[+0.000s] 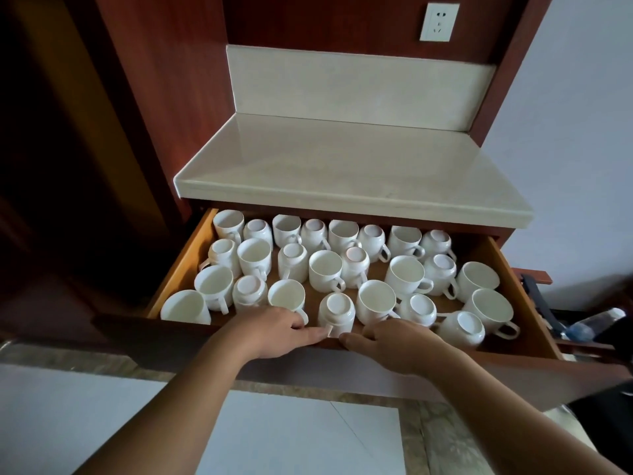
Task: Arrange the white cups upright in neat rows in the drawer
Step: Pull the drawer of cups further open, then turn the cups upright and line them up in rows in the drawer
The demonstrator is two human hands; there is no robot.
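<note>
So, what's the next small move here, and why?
Probably grip the base-up cup at the front of the drawer and turn it upright: the left hand and right hand flank it, and the task wants cups upright.

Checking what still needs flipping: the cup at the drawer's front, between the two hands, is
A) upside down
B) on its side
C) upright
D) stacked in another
A: the cup shows its flat ringed base facing up.
</note>
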